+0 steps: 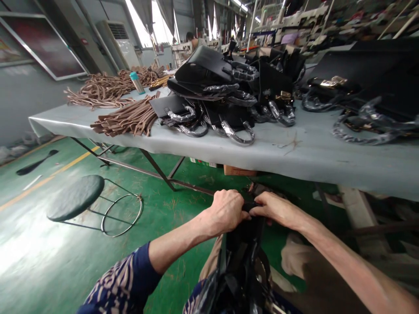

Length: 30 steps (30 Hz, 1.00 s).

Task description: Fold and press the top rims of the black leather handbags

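Observation:
A black handbag (242,253) stands upright in my lap, its lower part running out of the bottom of the view. My left hand (229,210) is closed on the bag's top edge, knuckles up. Close beside it, my right hand (273,210) pinches the same edge from the other side. Clear plastic wrap and some gold-coloured metal show lower on the bag. The fingertips of both hands are partly hidden behind the edge.
Ahead is a table (310,152) with a grey cover. On it lie piled black handbags (212,65) with plastic-wrapped handles, brown strips (127,115) and a teal-capped bottle (136,83). A round stool (77,198) stands left on the green floor.

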Each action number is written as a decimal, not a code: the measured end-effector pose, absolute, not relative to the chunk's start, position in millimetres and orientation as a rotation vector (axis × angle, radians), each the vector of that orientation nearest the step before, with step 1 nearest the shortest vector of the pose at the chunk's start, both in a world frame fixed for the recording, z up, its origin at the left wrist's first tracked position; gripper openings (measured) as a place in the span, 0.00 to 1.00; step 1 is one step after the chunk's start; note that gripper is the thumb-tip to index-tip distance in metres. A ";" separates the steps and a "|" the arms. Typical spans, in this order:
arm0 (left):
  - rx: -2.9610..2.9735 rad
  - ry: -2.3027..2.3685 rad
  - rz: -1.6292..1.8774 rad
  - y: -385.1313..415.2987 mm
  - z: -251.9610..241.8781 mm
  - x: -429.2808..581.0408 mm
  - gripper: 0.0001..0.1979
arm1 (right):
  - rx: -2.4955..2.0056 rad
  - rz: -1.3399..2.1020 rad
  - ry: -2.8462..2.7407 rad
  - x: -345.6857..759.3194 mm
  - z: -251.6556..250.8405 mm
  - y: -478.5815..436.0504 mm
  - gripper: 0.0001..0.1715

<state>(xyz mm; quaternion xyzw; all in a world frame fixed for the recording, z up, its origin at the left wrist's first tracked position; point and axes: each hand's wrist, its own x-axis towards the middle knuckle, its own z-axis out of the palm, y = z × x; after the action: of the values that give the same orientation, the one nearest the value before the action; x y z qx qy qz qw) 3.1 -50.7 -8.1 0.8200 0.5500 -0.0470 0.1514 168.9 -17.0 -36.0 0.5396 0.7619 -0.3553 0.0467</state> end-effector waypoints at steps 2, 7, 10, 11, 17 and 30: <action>2.340 1.629 -0.141 -48.4 -9.3 6.8 0.14 | 1.671 -1.078 2.314 168.6 -35.8 -16.8 0.17; 2.305 1.538 -0.009 -51.4 -22.5 5.5 0.09 | 1.591 -1.424 2.206 173.9 -44.4 -14.8 0.17; 2.301 1.338 0.093 -56.8 -26.0 1.4 0.09 | 1.630 -1.516 2.157 178.2 -49.4 -15.6 0.11; 2.304 1.260 0.113 -58.4 -25.5 0.2 0.08 | 1.639 -1.536 2.145 179.1 -50.0 -16.3 0.09; 2.244 1.094 0.179 -58.4 -25.1 -2.0 0.05 | 1.646 -1.694 2.103 178.4 -47.7 -20.4 0.06; 2.137 1.497 0.241 -51.4 -33.2 0.5 0.05 | 1.600 -1.734 2.118 174.2 -44.0 -25.6 0.17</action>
<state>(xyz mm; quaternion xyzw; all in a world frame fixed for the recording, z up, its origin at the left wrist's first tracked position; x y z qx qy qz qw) 0.5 -51.4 -33.2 0.7880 0.5520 0.0890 0.2577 174.2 -25.6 -44.0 0.5045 0.6680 -0.5469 -0.0143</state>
